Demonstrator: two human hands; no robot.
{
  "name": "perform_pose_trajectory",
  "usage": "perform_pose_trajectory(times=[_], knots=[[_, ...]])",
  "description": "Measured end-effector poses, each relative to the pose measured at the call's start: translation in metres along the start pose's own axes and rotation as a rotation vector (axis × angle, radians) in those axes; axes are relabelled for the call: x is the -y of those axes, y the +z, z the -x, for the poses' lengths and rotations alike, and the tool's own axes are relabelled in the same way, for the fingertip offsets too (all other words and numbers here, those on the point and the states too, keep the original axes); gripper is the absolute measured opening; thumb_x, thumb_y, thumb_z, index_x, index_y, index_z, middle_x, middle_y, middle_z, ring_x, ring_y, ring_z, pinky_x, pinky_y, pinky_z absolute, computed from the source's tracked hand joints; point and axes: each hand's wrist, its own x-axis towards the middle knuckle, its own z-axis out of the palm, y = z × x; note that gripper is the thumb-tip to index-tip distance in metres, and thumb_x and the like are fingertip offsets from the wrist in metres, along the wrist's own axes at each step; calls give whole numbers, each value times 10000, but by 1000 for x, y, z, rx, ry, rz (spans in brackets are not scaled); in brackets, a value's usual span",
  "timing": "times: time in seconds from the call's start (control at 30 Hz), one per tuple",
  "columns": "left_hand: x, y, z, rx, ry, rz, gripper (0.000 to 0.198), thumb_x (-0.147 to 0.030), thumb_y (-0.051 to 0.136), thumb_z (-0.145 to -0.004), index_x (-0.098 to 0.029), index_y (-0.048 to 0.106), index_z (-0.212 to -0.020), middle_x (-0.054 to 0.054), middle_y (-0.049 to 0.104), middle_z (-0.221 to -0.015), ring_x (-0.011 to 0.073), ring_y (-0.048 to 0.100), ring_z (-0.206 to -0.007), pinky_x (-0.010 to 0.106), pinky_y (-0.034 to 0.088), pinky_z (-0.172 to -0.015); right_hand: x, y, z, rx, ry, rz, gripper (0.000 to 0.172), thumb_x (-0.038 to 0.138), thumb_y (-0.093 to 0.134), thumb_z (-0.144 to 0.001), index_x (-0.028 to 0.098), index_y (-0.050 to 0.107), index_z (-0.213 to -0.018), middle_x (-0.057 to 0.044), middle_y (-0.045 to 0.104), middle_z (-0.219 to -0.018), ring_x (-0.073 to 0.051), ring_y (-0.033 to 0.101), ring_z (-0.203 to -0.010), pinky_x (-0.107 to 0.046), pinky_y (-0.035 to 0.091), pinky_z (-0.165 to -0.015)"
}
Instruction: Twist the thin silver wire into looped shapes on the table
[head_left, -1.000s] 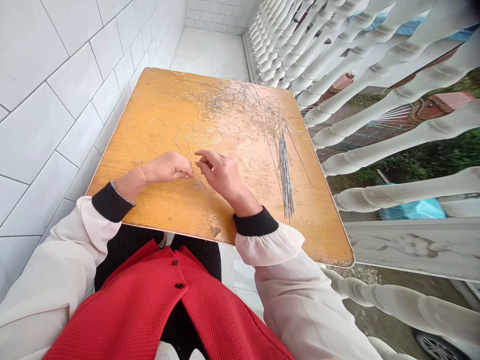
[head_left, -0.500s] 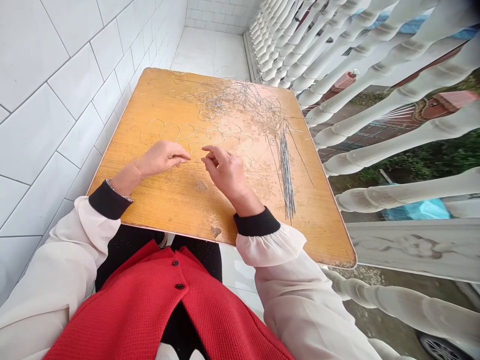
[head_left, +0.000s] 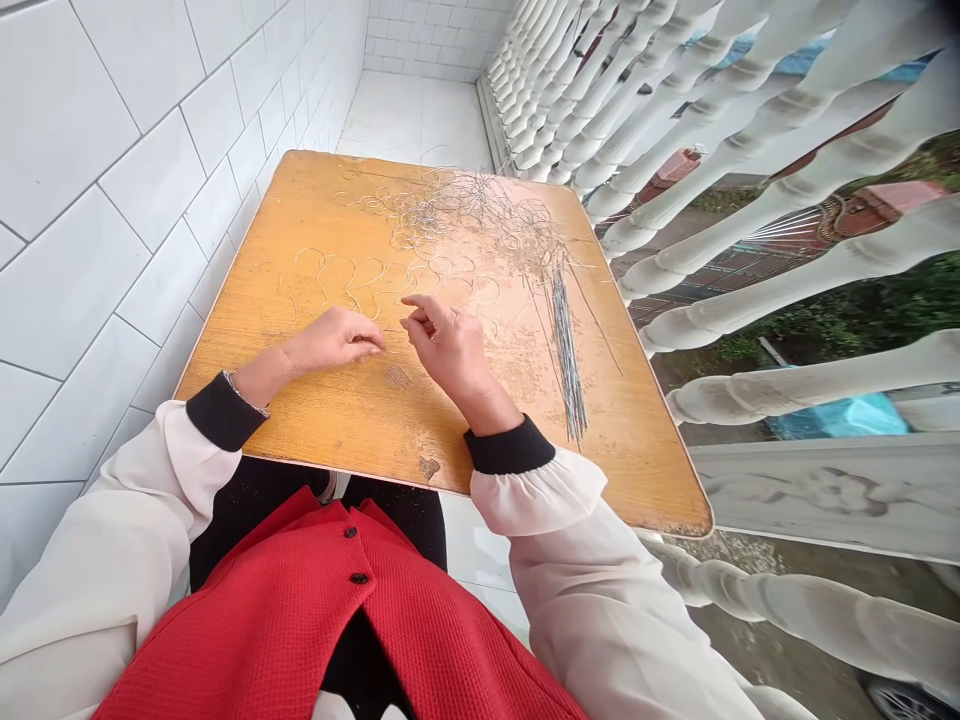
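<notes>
My left hand (head_left: 330,340) and my right hand (head_left: 446,350) rest close together at the middle of a wooden tabletop (head_left: 637,470), fingertips almost meeting. The fingers of both are curled and pinched, and anything thin between them is too fine to make out. Just beyond my hands lie several curved wire hooks (head_left: 352,275). Farther back sits a tangled heap of thin silver wire (head_left: 465,210). To the right of my right hand lies a bundle of straight wires (head_left: 566,350).
A white tiled wall (head_left: 150,200) runs along the table's left side. White stone balusters (head_left: 787,280) line the right side, with a car wheel (head_left: 900,700) beyond them. Worn patches mark the tabletop near its front edge. A tiled floor (head_left: 412,120) lies past the table.
My left hand lifted toward the table's far side, then returned nearer its first place. My right hand shifted only slightly. The wires look unmoved, and the view has tilted a little.
</notes>
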Motion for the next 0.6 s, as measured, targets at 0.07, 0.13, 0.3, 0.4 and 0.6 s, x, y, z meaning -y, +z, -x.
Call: perform_pose_trajectory(times=[0.07,0.13,0.3,0.4,0.6], knots=[[1,0,0,20,0,40,159,-121,599,-838,-160,752,-826,5,705,-698,103,631,-631,223,481,-681,2,-1,0,15,-22,18,237,225,543,-942,218,676,-1137,-36,732,-828,-171,658,-736,-316,523,-754],[2,0,0,42,-33,85,146,-104,614,-825,-161,747,-809,-1,702,-691,99,632,-621,220,483,-676,3,-1,1,19,-39,51,236,226,541,-942,215,682,-1131,-44,738,-838,-177,665,-746,-317,518,-747],[4,-4,-6,-239,-288,323,86,-207,661,-889,-135,708,-892,22,701,-715,94,634,-613,201,481,-612,5,-1,1,13,-48,83,295,227,523,-939,225,645,-1207,-31,739,-824,-170,652,-720,-300,497,-706],[0,-6,-9,-358,-418,510,201,-329,642,-944,-131,678,-941,53,724,-791,96,657,-637,192,474,-585,8,-1,2,43,-42,38,319,211,534,-919,223,595,-1232,-9,726,-788,-158,626,-665,-289,481,-679],[-6,2,-12,-303,-424,696,214,-341,713,-896,-132,683,-930,51,739,-804,89,653,-644,187,423,-556,16,-4,1,110,-119,-1,110,204,532,-897,229,569,-997,-16,705,-790,-160,629,-692,-284,469,-681]])
